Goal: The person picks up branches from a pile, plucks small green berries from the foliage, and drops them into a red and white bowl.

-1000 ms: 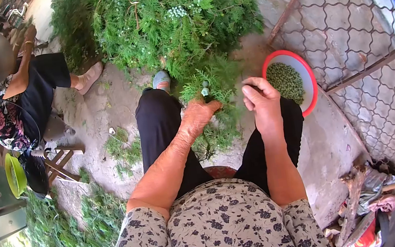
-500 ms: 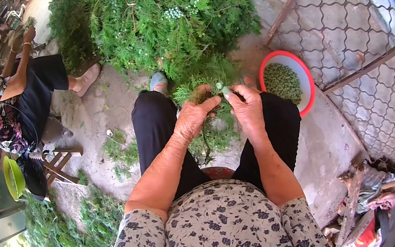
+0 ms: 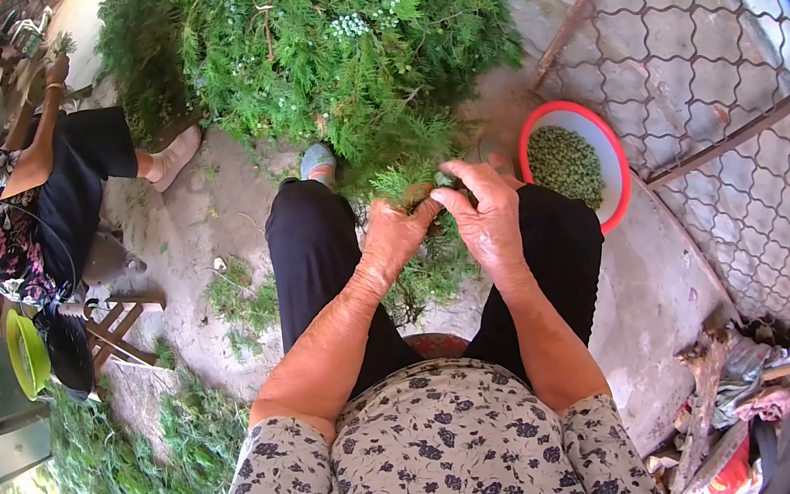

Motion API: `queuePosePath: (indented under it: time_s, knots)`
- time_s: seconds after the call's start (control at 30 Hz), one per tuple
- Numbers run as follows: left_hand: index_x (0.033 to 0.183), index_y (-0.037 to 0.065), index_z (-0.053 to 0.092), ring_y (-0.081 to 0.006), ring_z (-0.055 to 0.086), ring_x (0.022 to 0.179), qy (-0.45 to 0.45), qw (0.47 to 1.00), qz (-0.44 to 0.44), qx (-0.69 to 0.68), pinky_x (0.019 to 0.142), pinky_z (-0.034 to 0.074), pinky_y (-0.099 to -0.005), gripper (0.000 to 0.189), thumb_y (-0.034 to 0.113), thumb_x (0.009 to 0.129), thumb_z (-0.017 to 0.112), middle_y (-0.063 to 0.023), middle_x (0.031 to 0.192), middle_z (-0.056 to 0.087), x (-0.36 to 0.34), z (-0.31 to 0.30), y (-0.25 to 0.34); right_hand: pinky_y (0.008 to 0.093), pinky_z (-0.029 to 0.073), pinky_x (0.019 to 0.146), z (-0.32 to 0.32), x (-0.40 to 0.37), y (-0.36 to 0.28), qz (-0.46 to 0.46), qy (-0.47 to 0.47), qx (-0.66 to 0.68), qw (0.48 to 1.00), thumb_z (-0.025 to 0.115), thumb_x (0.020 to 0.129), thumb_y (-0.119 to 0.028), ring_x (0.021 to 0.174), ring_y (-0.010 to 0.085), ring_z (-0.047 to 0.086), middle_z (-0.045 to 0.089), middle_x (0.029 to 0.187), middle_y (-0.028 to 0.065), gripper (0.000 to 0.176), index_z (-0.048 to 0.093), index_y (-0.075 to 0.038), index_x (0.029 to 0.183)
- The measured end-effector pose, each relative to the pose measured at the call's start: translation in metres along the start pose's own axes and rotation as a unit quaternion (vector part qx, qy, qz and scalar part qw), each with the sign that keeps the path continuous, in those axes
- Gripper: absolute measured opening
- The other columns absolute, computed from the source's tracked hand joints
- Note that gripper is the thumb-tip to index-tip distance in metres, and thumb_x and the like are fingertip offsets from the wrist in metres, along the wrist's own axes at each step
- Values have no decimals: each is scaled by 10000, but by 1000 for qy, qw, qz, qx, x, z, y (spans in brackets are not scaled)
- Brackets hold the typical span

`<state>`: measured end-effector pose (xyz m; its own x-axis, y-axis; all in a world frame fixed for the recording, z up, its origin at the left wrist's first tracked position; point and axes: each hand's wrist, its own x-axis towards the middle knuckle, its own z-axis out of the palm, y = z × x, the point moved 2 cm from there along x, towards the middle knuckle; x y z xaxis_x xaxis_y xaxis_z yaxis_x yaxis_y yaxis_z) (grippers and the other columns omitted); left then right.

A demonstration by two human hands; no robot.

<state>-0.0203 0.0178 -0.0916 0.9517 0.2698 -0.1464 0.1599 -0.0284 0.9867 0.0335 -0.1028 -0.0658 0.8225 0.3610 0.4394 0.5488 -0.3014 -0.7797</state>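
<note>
My left hand [image 3: 397, 231] is closed around a leafy evergreen sprig [image 3: 398, 182], whose green tips stick out beyond the fingers. Close against it, my right hand [image 3: 483, 214] has its thumb and fingers pinched together. A small dark green bit shows at the right fingertips; what they grip is too small to make out. Both hands are above the gap between my knees. To the right of my right knee, a red-rimmed bowl [image 3: 618, 140] holds many small green cones or berries [image 3: 563, 163].
A large heap of evergreen branches [image 3: 336, 43] lies ahead. Stripped greenery [image 3: 151, 453] covers ground at lower left. Another person [image 3: 5, 201] sits at left, near a yellow-green basin [image 3: 27, 354] and a wooden stool [image 3: 120, 336]. Wire mesh [image 3: 698, 103] and a rubbish pile [image 3: 731, 412] are at right.
My left hand has turned slightly, and the sprig's tips now point up above its fingers. The right hand's fingers have curled inward beside it.
</note>
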Motion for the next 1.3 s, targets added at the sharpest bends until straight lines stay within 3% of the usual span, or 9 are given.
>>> queuePosePath:
  time_s: [0.3, 0.37, 0.47, 0.57, 0.8, 1.0, 1.07, 1.13, 1.3]
  knots:
    - [957, -10, 643, -85, 538, 605, 11, 999, 23, 36, 524, 448, -231, 241, 169, 796, 644, -48, 714, 619, -2, -2, 0, 269, 437, 615, -3, -5, 2, 57, 3, 47, 997, 646, 760, -59, 677, 176, 572, 596, 746, 77, 144, 634, 4, 888]
    - [926, -12, 653, -92, 555, 624, 2, 991, -73, -108, 544, 450, -229, 208, 140, 786, 642, -38, 729, 628, -4, 0, 2, 236, 405, 555, -2, -7, 4, 280, 2, 223, 934, 623, 800, -90, 636, 125, 543, 582, 722, 21, 123, 638, -2, 885]
    - [920, -9, 654, -100, 568, 666, -18, 987, -121, -109, 559, 458, -236, 196, 126, 779, 642, -35, 744, 632, -3, -3, 2, 206, 357, 498, -1, -13, 18, 348, -17, 348, 870, 606, 836, -145, 592, 79, 494, 555, 727, -17, 139, 629, -15, 880]
    - [925, -3, 653, -94, 560, 638, -11, 994, 41, -101, 537, 461, -233, 195, 124, 778, 641, -36, 726, 627, 1, -2, -7, 201, 332, 462, -4, -13, 26, 398, -2, 466, 790, 600, 846, -184, 558, 72, 460, 547, 732, -2, 164, 607, -31, 904]
    - [936, -10, 647, -77, 531, 551, 1, 989, -114, -97, 488, 443, -220, 215, 137, 779, 635, -36, 721, 625, -5, 0, 4, 213, 349, 468, -20, 1, 16, 355, -23, 556, 751, 589, 846, -124, 585, 93, 485, 560, 790, 42, 136, 589, -37, 950]
    - [940, 0, 653, -69, 507, 539, -20, 994, -80, -64, 489, 427, -215, 222, 141, 770, 636, -28, 719, 625, -7, -2, 8, 221, 372, 540, -16, -1, 10, 51, -118, 71, 989, 645, 798, -138, 610, 93, 489, 547, 814, 36, 231, 620, 16, 970]
    - [933, 6, 659, -72, 522, 593, -34, 994, -84, -58, 552, 429, -229, 218, 135, 758, 641, -27, 733, 632, -9, -4, 13, 213, 377, 563, -12, -6, 11, 71, -123, 61, 988, 662, 781, -146, 608, 96, 487, 540, 794, 23, 272, 617, 40, 975]
    - [924, 9, 662, -75, 531, 627, -34, 995, -68, -68, 586, 428, -235, 213, 128, 748, 647, -27, 741, 636, -8, -3, 8, 204, 358, 531, -8, -12, 17, 302, -112, 254, 912, 653, 793, -152, 598, 80, 478, 543, 784, 9, 245, 625, 19, 965]
    - [895, 3, 666, -88, 553, 722, -19, 988, -60, -140, 663, 434, -249, 202, 116, 729, 664, -32, 765, 643, -6, -2, -1, 179, 328, 483, -7, -16, 22, 419, -90, 422, 799, 636, 816, -198, 578, 67, 462, 536, 763, -11, 198, 623, -28, 917]
